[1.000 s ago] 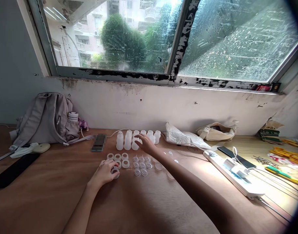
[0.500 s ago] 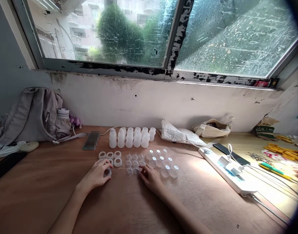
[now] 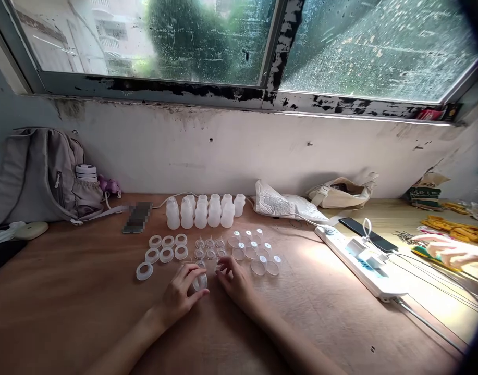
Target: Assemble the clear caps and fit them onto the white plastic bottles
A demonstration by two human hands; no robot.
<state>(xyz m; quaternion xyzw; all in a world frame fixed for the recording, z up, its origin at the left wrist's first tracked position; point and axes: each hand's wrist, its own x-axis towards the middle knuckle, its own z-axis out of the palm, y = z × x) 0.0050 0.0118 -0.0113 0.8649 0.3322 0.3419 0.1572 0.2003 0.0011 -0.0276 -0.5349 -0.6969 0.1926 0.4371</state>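
My left hand (image 3: 183, 289) grips a translucent screw ring (image 3: 200, 282), tilted on edge between thumb and fingers just above the table. My right hand (image 3: 234, 278) is beside it, fingers curled together at the front of the clear bottle nipples (image 3: 210, 253); a nipple at its fingertips is mostly hidden. Several more screw rings (image 3: 166, 255) lie flat in rows at the left, with one ring (image 3: 144, 271) nearest the front. To the right are clear domed caps (image 3: 259, 266). Frosted plastic bottles (image 3: 201, 214) stand upright behind the nipples.
A grey backpack (image 3: 43, 174) stands at the left. White packaging (image 3: 276, 200) and a cream bag (image 3: 342, 194) lie along the wall. At the right are a white power strip (image 3: 364, 265) with cables, a black phone (image 3: 367, 234) and another person's hand (image 3: 453, 250).
My left hand has moved right from the rings, bringing a ring near my right hand. My right hand's fingers have curled in. The view tilted down, and another person's hand came in farther at right.
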